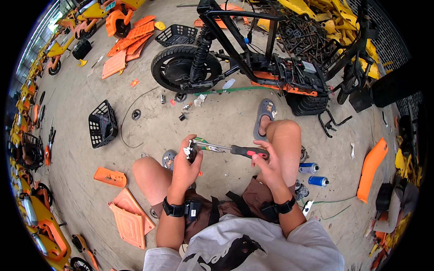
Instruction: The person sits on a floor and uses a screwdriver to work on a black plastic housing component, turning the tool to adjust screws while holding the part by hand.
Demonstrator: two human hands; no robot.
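Note:
My left hand (184, 168) is closed around a small black and silver part (192, 151), whose kind I cannot make out. A screwdriver (242, 150) with a black and red handle lies in my right hand (267, 163), fingers round the handle's end. Its shaft points left and its tip meets, or nearly meets, the part. Behind the shaft, pliers with green handles (211, 147) show on the floor between my feet. Ahead stands a stripped black scooter frame (246, 67) with its rear wheel (184, 70) toward the left.
A black basket (102, 124) stands on the left, near a loose sprocket (136, 114). Orange panels (131, 221) lie at lower left. Two blue cans (318, 181) are right of my knee, and an orange panel (372, 169) lies farther right. Metal parts (305, 38) are heaped behind the frame.

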